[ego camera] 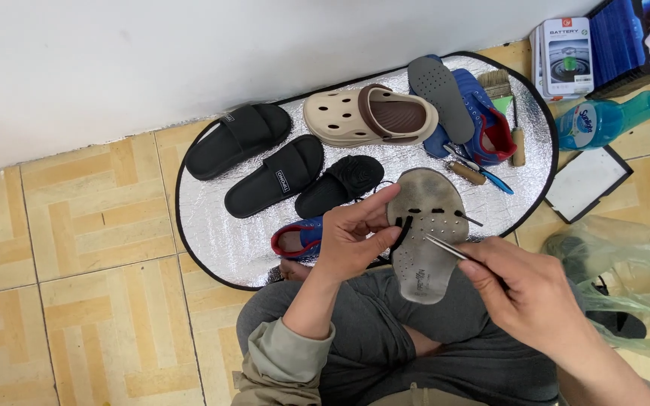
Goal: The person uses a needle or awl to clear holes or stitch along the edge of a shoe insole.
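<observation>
My left hand [351,240] grips the left edge of a worn grey insole [426,225], thumb and fingers pinching it beside a black strip threaded through its slots. My right hand [532,293] holds a thin metal tool [445,246], its tip touching the insole's middle. The insole is held above my lap. A blue and red shoe [295,239] lies just under my left hand on the silver mat [212,225].
On the mat lie two black slides [257,154], a black slipper [340,184], a beige clog [370,114], a grey insole on a blue shoe [464,101], a brush and small tools. A blue bottle [603,120], boxes and a green plastic bag [626,263] sit right.
</observation>
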